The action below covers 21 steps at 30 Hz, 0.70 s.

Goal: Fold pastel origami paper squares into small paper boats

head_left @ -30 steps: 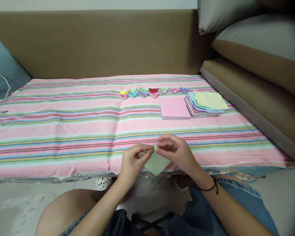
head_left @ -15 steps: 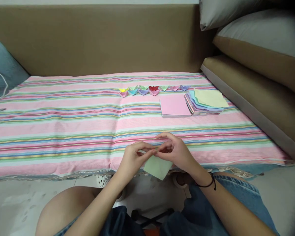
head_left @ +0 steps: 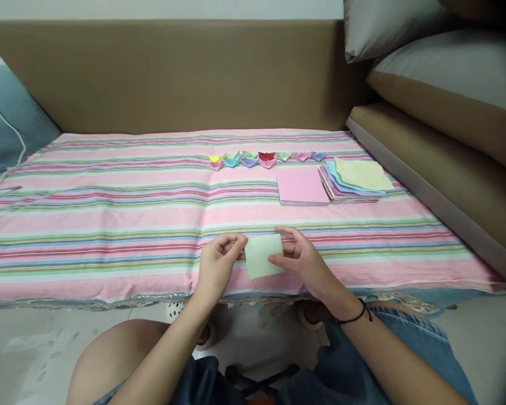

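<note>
Both hands hold a pale green square paper sheet (head_left: 263, 256) just above the front edge of the pink striped cloth (head_left: 109, 225). The left hand (head_left: 217, 267) pinches its left edge, the right hand (head_left: 301, 261) grips its right side.

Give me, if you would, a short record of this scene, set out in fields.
Left hand: pinches the left edge of the green paper
Right hand: holds its right edge
Paper: a flat rectangle over the near part of the striped cloth
Farther back: pink stack, mixed-colour stack to its right, row of small folded paper boats behind them
</note>
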{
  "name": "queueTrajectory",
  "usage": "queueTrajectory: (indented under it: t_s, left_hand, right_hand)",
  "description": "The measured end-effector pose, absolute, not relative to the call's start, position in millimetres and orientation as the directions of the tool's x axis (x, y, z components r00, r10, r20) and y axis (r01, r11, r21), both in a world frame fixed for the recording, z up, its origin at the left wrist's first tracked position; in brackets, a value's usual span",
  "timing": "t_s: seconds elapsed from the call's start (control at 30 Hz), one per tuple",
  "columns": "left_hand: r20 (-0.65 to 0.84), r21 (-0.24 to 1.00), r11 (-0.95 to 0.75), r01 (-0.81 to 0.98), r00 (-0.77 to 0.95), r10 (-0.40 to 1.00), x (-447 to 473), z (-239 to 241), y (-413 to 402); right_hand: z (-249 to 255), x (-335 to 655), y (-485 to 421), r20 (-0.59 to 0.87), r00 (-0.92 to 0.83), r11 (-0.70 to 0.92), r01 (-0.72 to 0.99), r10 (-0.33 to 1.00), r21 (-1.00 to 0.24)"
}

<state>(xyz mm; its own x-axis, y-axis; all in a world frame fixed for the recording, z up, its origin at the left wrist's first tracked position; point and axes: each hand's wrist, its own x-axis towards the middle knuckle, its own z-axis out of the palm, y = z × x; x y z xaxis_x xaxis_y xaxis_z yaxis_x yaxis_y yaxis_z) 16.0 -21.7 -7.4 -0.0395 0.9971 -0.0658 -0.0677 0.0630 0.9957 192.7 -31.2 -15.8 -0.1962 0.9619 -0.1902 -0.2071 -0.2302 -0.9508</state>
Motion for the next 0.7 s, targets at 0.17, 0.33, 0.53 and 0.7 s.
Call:
queueTrajectory:
  t_s: [0.17, 0.33, 0.53, 0.7]
  left_hand:
    - [-0.087, 0.983, 0.081, -0.165, -0.031, 0.996, 20, -7, -25]
    - [-0.068, 0.99, 0.063, -0.128, -0.036, 0.997, 22, -6, -27]
    - [-0.009, 0.998, 0.007, -0.058, -0.033, 0.999, 13, 0, -24]
    - [-0.043, 0.999, 0.041, 0.023, 0.08, 0.996, 10, -5, -22]
  right_hand:
    - [-19, 188, -31, -0.167, -0.086, -0.184, -0.271, 0.982, -0.945]
    - [-23, 188, -30, -0.13, -0.074, -0.142, -0.21, 0.989, -0.967]
    - [-24, 190, -29, -0.109, -0.056, -0.118, -0.201, 0.992, -0.972]
    - [-21, 189, -31, -0.072, -0.09, -0.083, -0.129, 0.993, -0.988]
